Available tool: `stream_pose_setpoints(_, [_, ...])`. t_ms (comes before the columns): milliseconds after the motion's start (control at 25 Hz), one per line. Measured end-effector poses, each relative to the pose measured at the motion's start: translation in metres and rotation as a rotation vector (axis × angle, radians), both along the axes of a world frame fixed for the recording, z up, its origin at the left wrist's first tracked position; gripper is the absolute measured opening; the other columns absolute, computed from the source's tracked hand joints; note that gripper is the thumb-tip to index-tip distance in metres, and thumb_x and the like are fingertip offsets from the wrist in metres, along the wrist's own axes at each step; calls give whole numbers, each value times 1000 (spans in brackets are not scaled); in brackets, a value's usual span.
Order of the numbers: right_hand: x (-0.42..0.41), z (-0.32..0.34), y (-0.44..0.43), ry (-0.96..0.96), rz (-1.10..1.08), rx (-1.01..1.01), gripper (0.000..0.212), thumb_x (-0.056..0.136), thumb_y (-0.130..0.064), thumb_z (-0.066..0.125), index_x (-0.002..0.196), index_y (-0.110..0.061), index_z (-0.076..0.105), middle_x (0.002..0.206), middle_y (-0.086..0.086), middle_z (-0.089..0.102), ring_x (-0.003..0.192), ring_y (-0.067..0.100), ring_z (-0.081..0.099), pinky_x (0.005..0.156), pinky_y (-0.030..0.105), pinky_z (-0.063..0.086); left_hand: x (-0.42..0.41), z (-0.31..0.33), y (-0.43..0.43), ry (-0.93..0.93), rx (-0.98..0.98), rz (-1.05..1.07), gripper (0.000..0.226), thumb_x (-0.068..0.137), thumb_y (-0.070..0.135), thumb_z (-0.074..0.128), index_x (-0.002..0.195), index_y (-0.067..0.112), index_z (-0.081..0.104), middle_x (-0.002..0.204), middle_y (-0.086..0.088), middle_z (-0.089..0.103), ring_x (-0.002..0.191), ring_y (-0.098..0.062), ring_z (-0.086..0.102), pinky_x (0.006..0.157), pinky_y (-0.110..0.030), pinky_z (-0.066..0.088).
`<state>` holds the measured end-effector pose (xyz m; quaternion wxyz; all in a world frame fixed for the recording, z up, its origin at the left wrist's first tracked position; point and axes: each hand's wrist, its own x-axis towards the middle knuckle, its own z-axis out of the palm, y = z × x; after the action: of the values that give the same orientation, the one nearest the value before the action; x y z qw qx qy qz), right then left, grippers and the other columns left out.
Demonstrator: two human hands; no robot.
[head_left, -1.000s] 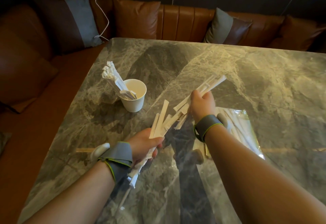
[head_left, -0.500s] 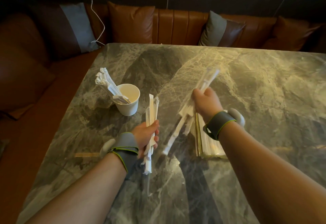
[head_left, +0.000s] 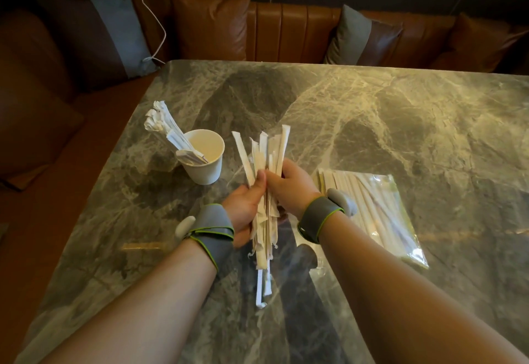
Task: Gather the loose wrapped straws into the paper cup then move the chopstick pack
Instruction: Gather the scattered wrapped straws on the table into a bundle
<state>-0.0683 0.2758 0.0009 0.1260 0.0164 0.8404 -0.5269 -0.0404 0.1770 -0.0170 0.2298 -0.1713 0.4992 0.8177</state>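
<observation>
While both of your hands close around one bundle of wrapped straws (head_left: 264,191), left hand (head_left: 246,206) and right hand (head_left: 290,189) pressed against it from either side, its long axis runs away from you, tips fanned at the far end. You have the paper cup (head_left: 204,160) just left of the bundle, nearer your left hand, already holding several straws. You have the chopstick pack (head_left: 375,209) flat on the table (head_left: 372,105) beside your right wrist, untouched.

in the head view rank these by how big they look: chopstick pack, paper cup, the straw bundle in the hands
1. chopstick pack, the widest spread.
2. straw bundle, held by left hand and right hand; as long, far narrower.
3. paper cup, smallest.
The top two are close, so that order is unsure.
</observation>
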Motion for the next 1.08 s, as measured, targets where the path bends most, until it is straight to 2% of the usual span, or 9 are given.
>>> stream_pose_setpoints(160, [6, 5, -7, 268, 98, 228, 35, 98, -30, 38, 101, -7, 64, 96, 13, 50, 94, 26, 48, 84, 31, 41, -3, 5, 0, 116, -2, -17, 50, 88, 48, 39, 127, 18, 48, 104, -18, 67, 90, -31, 67, 74, -42, 58])
stream_pose_setpoints(240, [9, 8, -6, 282, 9, 283, 38, 98, -37, 32, 79, -17, 58, 98, 7, 41, 98, 24, 42, 88, 33, 39, -5, 10, -3, 169, 38, -22, 46, 91, 40, 40, 129, 15, 49, 105, -17, 66, 88, -26, 68, 73, -38, 59])
stream_pose_setpoints(320, [7, 7, -1, 230, -54, 278, 39, 97, -45, 29, 85, -23, 59, 106, 4, 45, 108, 24, 40, 98, 37, 37, -6, 15, -2, 220, 28, 6, 40, 90, 32, 48, 125, 13, 52, 94, -14, 68, 72, -17, 71, 61, -32, 62])
stream_pose_setpoints(440, [1, 1, 5, -33, -180, -327, 55, 96, -53, 19, 127, -28, 56, 120, 6, 58, 107, 22, 53, 89, 34, 42, -16, 28, 3, 283, -116, 245, 21, 86, 21, 61, 104, 12, 59, 67, -3, 61, 42, -5, 60, 42, -19, 50])
stream_pose_setpoints(520, [3, -8, 12, -251, -299, -683, 63, 96, -54, 14, 129, -19, 54, 110, 6, 64, 87, 16, 56, 68, 28, 41, -25, 41, 2, 336, -125, 434, 7, 84, 14, 63, 85, 16, 56, 62, -2, 51, 35, -2, 51, 39, -16, 44])
stream_pose_setpoints(600, [14, -18, 15, -387, -364, -862, 65, 94, -57, 17, 121, -14, 58, 93, 3, 66, 74, 15, 55, 60, 25, 40, -32, 52, -1, 397, -71, 560, 17, 84, 8, 62, 77, 20, 53, 64, -2, 48, 38, -5, 49, 40, -17, 44])
stream_pose_setpoints(760, [26, -30, -3, -519, -467, -1125, 65, 95, -54, 22, 119, -6, 59, 87, 6, 68, 71, 21, 59, 61, 29, 44, -28, 62, 5, 521, -65, 616, 28, 82, 2, 63, 83, 28, 54, 72, -1, 55, 57, -12, 54, 56, -21, 51])
stream_pose_setpoints(920, [27, -7, -20, -553, -477, -1402, 62, 98, -46, 19, 96, -3, 63, 70, 15, 73, 70, 28, 66, 64, 32, 54, -13, 53, 18, 580, -161, 510, 34, 74, 3, 69, 70, 36, 65, 55, 11, 66, 57, -6, 64, 65, -27, 54])
stream_pose_setpoints(1080, [31, 24, -31, -496, -436, -1630, 49, 99, -37, 28, 117, -4, 60, 123, 20, 62, 111, 30, 57, 95, 39, 41, -7, 45, 20, 571, -210, 431, 27, 65, 16, 69, 81, 37, 67, 71, 8, 64, 81, -20, 69, 80, -39, 56])
